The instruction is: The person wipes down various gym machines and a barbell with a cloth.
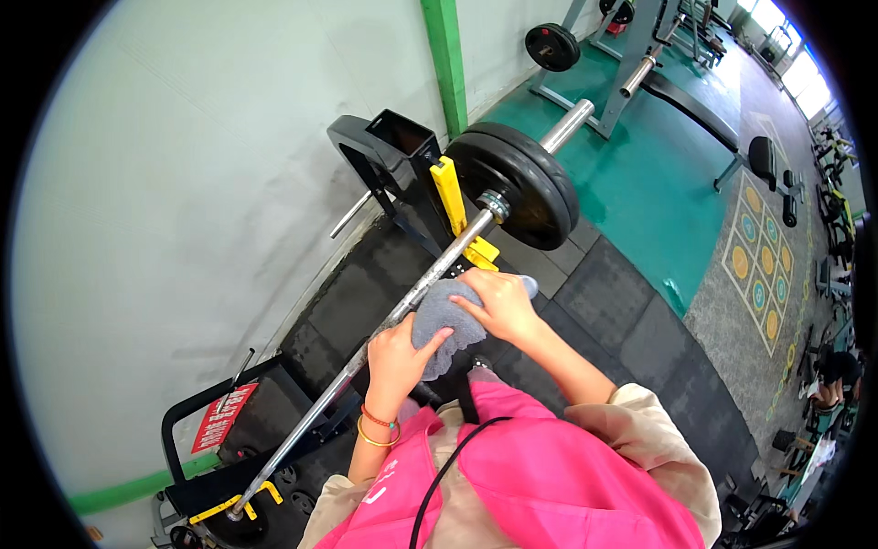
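Observation:
Between my two hands is a grey cloth [444, 316], bunched up over the near side of a steel barbell [343, 377]. My left hand [398, 353] grips the cloth's left edge, its thumb lying on top and its fingers hidden beneath. On the other edge, my right hand [499, 305] pinches the cloth with thumb and fingers. A pale grey rounded thing [529, 285] pokes out beyond the right hand; what it is cannot be made out. Black weight plates [525, 185] are loaded on the bar's far end, next to a yellow rack hook [449, 195].
A black rack frame [405, 137] stands against the white wall [206, 171]. At lower left, yellow hooks [233, 508] hold the bar's other end. A padded bench [693, 113] stands on green flooring at upper right. Black rubber tiles [603, 302] cover the floor beside me.

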A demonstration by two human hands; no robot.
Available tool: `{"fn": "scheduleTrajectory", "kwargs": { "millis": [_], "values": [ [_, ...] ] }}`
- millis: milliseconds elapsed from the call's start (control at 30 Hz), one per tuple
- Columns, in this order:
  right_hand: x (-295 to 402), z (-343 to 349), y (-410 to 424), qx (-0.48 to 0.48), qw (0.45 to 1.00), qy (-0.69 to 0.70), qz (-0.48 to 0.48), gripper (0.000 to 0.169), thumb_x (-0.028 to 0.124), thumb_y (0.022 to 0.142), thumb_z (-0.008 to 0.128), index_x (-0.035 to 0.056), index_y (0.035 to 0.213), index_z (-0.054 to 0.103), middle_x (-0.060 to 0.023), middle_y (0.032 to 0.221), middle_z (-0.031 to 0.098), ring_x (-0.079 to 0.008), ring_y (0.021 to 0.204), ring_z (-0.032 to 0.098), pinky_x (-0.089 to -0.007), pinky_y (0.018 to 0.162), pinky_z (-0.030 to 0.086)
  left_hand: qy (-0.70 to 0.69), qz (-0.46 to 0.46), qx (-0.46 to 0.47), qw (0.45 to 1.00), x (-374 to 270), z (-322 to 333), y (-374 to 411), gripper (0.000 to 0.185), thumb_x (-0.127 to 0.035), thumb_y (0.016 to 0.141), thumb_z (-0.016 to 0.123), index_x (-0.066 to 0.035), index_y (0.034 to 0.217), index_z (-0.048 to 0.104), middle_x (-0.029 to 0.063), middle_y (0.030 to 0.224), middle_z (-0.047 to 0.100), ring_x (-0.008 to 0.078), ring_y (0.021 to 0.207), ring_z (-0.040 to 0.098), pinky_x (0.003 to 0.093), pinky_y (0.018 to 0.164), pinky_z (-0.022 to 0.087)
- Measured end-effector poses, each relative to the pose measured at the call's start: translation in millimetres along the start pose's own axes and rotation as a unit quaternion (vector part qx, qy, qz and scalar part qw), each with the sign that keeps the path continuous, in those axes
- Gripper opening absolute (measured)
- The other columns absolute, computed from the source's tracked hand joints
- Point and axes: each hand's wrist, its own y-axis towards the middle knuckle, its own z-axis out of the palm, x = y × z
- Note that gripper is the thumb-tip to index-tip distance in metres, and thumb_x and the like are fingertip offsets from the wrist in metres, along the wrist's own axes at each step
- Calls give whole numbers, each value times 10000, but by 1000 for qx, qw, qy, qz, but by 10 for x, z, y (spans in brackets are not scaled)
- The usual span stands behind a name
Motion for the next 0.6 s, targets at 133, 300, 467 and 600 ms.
{"fn": "scheduleTrajectory", "kwargs": {
  "millis": [133,300,467,600],
  "values": [
    [17,-260,-393,1,999,-36,40,280,322,833,712,57,863,626,-97,791,639,-300,741,656,-388,632,515,32,1,53,998,-109,60,-79,417,-417,746,791,-43,899,692,171,697,660,351,673,661,396,599,516],
    [94,-402,-804,13,992,-58,111,293,352,818,727,72,881,669,-89,792,671,-277,709,668,-368,618,518,53,77,73,993,-149,55,-153,401,-444,712,803,-80,838,691,155,634,629,346,612,641,386,564,509],
    [230,-780,-627,1,992,-97,75,288,305,802,742,77,967,678,-83,828,681,-269,715,670,-357,619,515,-23,103,154,982,-345,-199,57,351,-343,733,821,-25,810,695,149,625,634,295,570,649,346,568,509],
    [570,-1422,-89,-106,977,-162,-90,299,203,781,751,71,1035,665,-62,938,689,-266,794,656,-372,669,502,-256,45,213,942,-362,-296,307,325,-248,773,812,28,915,716,116,694,693,126,636,668,278,606,511]
  ]
}}
